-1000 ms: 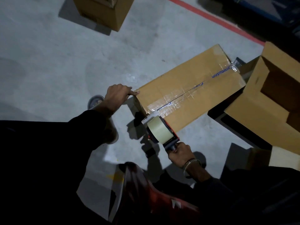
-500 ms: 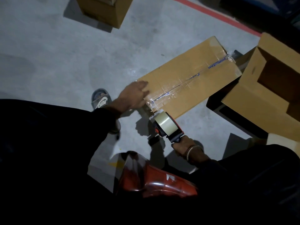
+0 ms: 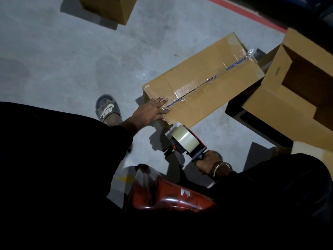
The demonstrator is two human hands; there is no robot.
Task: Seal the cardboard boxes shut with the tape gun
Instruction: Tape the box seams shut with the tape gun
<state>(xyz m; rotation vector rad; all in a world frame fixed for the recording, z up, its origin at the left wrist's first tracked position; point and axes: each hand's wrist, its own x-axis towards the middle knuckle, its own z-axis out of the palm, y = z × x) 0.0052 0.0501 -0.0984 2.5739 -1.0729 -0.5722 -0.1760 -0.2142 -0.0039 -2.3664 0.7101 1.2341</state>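
A long closed cardboard box (image 3: 212,78) lies on the grey floor with clear tape along its centre seam. My left hand (image 3: 150,111) presses flat on the box's near end, fingers straight over the taped seam. My right hand (image 3: 210,160) grips the handle of a red and dark tape gun (image 3: 185,141) carrying a roll of clear tape. The gun's front touches the near end face of the box, just below the top edge.
An open cardboard box (image 3: 295,98) with raised flaps stands at the right, close to the taped box. Another brown box (image 3: 110,8) sits at the top. A red stool (image 3: 169,193) is below me, and a sandalled foot (image 3: 108,109) stands left of the box.
My left hand moved from the box's corner onto its top and now lies flat over the seam. The tape gun stayed at the near end face of the box.
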